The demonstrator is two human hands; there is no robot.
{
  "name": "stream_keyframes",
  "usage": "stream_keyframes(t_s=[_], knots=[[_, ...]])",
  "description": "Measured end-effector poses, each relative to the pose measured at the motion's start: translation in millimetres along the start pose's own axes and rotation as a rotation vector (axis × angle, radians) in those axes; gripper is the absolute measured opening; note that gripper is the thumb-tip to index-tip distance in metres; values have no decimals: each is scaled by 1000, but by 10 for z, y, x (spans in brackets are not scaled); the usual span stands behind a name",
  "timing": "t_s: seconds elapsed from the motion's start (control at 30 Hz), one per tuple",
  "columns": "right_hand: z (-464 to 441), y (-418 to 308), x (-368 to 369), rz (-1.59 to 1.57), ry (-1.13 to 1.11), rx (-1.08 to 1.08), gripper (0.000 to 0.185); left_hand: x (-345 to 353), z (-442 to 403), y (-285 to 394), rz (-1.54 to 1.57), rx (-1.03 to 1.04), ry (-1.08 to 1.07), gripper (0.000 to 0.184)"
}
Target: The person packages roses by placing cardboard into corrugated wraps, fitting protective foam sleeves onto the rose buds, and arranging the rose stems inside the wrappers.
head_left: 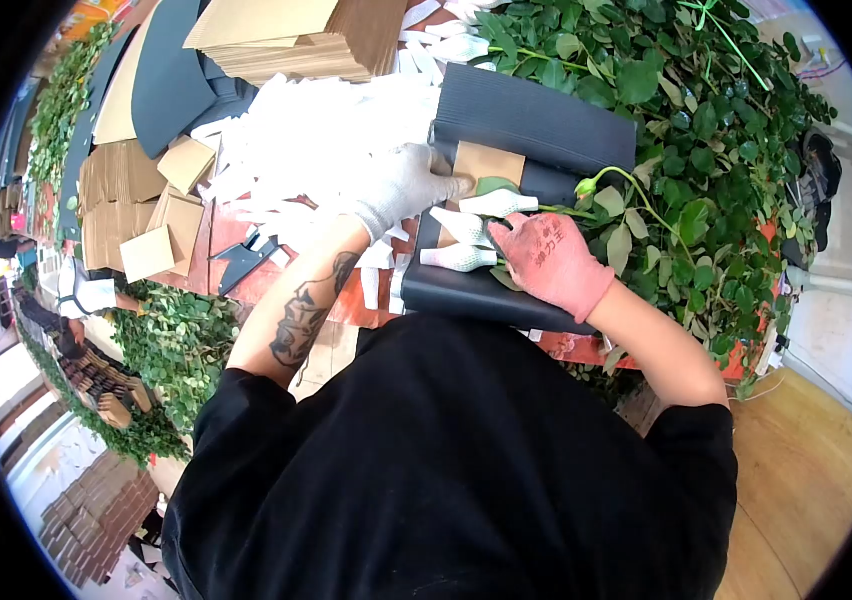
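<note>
The left hand (406, 187), in a pale knit glove, has its fingertips at the left edge of a kraft card (491, 162); whether its grip closes on the card cannot be told. The right hand (554, 260), in a pink glove with dark lettering, bends its fingers beside the flower heads in white mesh sleeves (458, 258); its grip is partly hidden, so I cannot tell whether it holds one. These three heads lie between the hands, over a black wrapping sheet (496, 295) on the red tabletop (231, 228). Black corrugated board (536, 118) lies just beyond the card. Leafy stems (696, 220) spread to the right; white strips (311, 125) heap on the left, near stacked kraft cardboard (281, 50).
</note>
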State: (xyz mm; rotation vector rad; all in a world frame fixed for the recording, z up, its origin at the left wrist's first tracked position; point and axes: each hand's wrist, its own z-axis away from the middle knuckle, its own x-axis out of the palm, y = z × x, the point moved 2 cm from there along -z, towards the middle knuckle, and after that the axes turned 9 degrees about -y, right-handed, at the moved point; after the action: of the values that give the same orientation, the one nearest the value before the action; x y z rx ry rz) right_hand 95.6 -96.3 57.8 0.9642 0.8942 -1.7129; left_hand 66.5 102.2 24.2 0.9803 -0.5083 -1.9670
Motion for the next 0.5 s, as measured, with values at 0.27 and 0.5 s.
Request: stream_keyframes(t_s=[0.27,0.5], knots=[[-49,164,161,-142,147,-48,35,7,-83,-68,-92,103,19,36],[-41,181,355,38,253,-99,32,-54,328,71,-267,240,88,22]])
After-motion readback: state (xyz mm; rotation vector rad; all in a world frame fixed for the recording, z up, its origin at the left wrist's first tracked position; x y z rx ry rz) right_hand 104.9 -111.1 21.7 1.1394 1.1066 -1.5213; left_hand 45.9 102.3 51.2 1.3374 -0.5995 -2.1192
